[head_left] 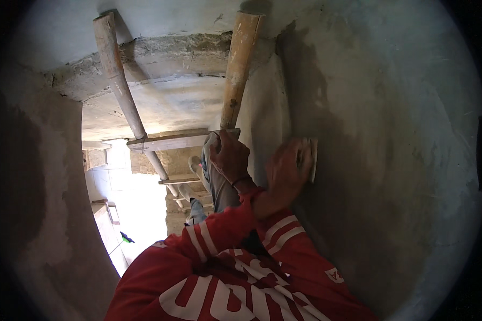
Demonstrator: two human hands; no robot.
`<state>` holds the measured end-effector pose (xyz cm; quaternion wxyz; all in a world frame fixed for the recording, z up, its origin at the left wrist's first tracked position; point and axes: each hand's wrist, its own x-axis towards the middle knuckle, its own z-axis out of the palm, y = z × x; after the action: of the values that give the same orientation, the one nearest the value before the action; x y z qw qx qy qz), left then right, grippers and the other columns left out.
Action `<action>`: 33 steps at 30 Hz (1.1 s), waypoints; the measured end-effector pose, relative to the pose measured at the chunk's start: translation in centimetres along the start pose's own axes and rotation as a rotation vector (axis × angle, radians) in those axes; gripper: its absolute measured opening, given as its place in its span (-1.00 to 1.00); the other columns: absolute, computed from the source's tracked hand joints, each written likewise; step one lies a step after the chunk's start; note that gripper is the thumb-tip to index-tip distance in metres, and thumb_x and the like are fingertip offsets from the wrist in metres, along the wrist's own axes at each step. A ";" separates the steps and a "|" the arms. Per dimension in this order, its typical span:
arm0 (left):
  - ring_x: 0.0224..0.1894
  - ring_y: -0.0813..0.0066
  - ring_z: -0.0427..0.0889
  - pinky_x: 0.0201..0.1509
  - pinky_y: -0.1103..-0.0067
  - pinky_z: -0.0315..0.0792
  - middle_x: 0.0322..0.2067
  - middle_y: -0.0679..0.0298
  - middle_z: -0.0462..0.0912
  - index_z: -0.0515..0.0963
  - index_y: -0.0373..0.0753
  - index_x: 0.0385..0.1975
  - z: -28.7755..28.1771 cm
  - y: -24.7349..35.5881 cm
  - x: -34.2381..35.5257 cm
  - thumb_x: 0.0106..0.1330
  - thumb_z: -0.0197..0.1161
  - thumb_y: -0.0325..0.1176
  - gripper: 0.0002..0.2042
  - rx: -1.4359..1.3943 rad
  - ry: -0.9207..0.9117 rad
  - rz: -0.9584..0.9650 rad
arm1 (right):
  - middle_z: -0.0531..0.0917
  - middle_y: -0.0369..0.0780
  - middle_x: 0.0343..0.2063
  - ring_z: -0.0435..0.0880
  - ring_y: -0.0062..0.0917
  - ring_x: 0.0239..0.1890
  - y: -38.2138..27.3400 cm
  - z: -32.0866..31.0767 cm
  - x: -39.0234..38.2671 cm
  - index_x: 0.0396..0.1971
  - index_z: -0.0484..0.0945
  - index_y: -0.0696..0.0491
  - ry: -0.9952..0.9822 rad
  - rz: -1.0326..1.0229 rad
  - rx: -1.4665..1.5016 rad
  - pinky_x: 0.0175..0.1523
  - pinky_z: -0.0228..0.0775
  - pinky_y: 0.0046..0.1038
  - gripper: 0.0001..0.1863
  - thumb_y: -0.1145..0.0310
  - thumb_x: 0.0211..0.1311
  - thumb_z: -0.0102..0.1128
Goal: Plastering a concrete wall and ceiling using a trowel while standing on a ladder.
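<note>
My arms cross in red sleeves. My left hand point(289, 166), blurred, grips a flat float or trowel point(311, 160) at the plastered wall point(380, 160) on the right. My right hand point(230, 158), with a dark wrist band, is closed at the right end of a wooden ladder rung point(171, 142), just above my grey-trousered knee point(214, 190). The ladder's bamboo rails point(120, 91) rise past the rung to the pale surface at the top of the view. My feet are partly visible lower on the ladder.
A curved plastered wall point(43, 187) bounds the left. A rough concrete ledge point(171, 56) crosses behind the rails. Far below, through the opening, are lower rungs point(179, 182), a brightly lit tiled area point(104, 176) and a small green-and-black object point(126, 238).
</note>
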<state>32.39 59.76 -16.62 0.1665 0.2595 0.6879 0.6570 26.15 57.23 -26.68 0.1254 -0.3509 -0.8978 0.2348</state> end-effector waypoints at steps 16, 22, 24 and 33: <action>-0.21 -0.07 0.62 -0.12 0.16 0.45 -0.31 -0.02 0.62 0.53 -0.24 -0.13 0.7 -1.5 5.9 0.36 0.18 -0.23 -0.77 0.133 0.075 0.065 | 0.66 -0.11 -0.39 0.68 -0.15 -0.39 -0.5 0.6 -0.3 -0.32 0.48 0.06 -0.025 0.002 0.016 -0.33 0.51 -0.17 -0.81 0.30 0.12 0.21; -0.14 -0.10 0.59 -0.06 0.14 0.42 -0.25 -0.08 0.62 0.52 -0.27 -0.12 1.1 -3.3 9.1 0.36 0.22 -0.25 -0.75 0.177 -0.044 -0.014 | 0.57 -0.15 -0.47 0.65 -0.17 -0.46 0.8 2.4 -0.5 -0.36 0.46 0.03 0.050 -0.027 0.006 -0.41 0.53 -0.17 -0.83 0.31 0.11 0.22; -0.14 -0.10 0.59 -0.06 0.15 0.42 -0.25 -0.08 0.62 0.53 -0.27 -0.11 1.0 -2.4 5.1 0.36 0.20 -0.23 -0.74 0.117 0.073 0.139 | 0.57 -0.16 -0.48 0.64 -0.17 -0.46 0.7 0.6 -0.4 -0.36 0.45 0.02 0.052 -0.025 0.000 -0.41 0.52 -0.19 -0.83 0.33 0.10 0.22; -0.15 -0.09 0.59 -0.05 0.14 0.42 -0.25 -0.06 0.60 0.56 -0.25 -0.08 2.3 -4.1 15.5 0.38 0.17 -0.17 -0.70 0.339 0.069 -0.050 | 0.66 -0.12 -0.38 0.68 -0.18 -0.38 2.3 4.5 -1.0 -0.33 0.49 0.05 0.312 -0.134 0.128 -0.33 0.49 -0.18 -0.80 0.32 0.08 0.24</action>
<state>20.53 70.54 -19.15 0.1130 0.2441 0.8003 0.5358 26.44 56.50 -31.80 0.3008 -0.3137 -0.8720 0.2253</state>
